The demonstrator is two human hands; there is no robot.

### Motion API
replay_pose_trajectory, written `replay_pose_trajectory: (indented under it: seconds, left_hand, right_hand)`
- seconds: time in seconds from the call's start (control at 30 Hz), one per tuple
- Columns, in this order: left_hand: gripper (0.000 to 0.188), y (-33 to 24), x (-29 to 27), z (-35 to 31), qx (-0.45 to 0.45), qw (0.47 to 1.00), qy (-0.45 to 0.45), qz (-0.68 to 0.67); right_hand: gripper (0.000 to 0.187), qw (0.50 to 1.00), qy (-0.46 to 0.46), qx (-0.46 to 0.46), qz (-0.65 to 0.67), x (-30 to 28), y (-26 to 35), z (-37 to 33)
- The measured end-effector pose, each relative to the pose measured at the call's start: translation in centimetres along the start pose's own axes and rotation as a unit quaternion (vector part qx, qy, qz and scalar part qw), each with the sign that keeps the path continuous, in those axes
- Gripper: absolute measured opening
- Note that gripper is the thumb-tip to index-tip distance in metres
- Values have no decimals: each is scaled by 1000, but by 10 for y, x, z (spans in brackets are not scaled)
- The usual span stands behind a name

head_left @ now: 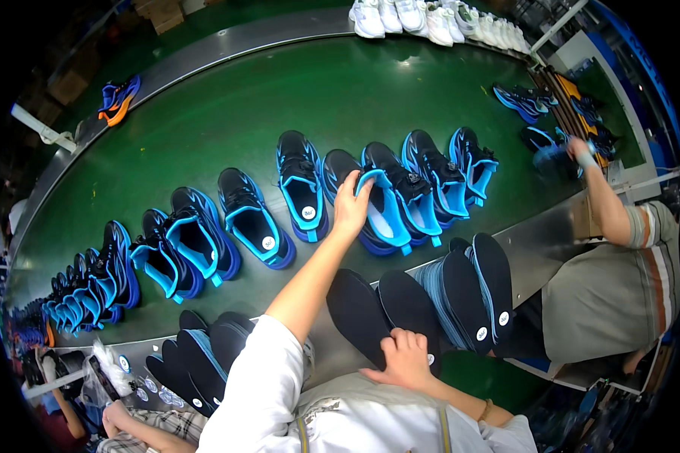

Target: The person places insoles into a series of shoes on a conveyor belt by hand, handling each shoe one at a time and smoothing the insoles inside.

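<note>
My left hand (349, 208) reaches across to a black shoe (340, 161) with a bright blue lining, its thumb and fingers closed on the side of the collar. White shows inside that shoe. My right hand (406, 361) is close to my body, fingers curled over the heel end of a black insole (357, 311); its grip is partly hidden. Against it lies another black insole (406, 298). To the right are stacks of insoles (461, 291), black on top with blue edges and round white stickers. Left of my left hand stands a similar shoe (298, 170) with a sticker inside.
More matching shoes (253, 215) line the green conveyor belt (204, 113). Another insole pile (196, 351) lies left of my arm. White shoes (423, 19) stand on the far ledge, along with an orange-blue shoe (119, 100). A co-worker's arm (604, 189) reaches over the belt at right.
</note>
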State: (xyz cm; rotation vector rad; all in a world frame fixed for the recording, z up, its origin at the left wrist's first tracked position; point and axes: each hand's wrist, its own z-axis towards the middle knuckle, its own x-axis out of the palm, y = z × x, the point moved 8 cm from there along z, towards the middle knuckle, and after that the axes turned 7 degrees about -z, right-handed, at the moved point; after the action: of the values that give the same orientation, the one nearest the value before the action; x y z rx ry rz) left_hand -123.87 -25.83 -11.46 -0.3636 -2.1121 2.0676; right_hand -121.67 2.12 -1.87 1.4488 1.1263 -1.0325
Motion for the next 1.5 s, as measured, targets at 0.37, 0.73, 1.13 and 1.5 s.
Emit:
replay_pose_trajectory:
  seconds: [0.37, 0.73, 1.13, 1.5]
  left_hand:
    - [53, 18, 25, -2, -121, 961, 16, -246]
    - [48, -45, 2, 1, 136, 955, 94, 247]
    - [54, -20, 4, 19, -52, 990, 88, 96]
    - [52, -4, 0, 22, -132, 983, 116, -45]
  right_hand:
    - [49, 994, 90, -46, -41, 17, 0, 15]
    - [41, 968, -184, -3, 169, -119, -77, 63]
    - [9, 989, -119, -15, -88, -21, -93, 189]
    - [34, 978, 192, 68, -53, -9, -102, 206]
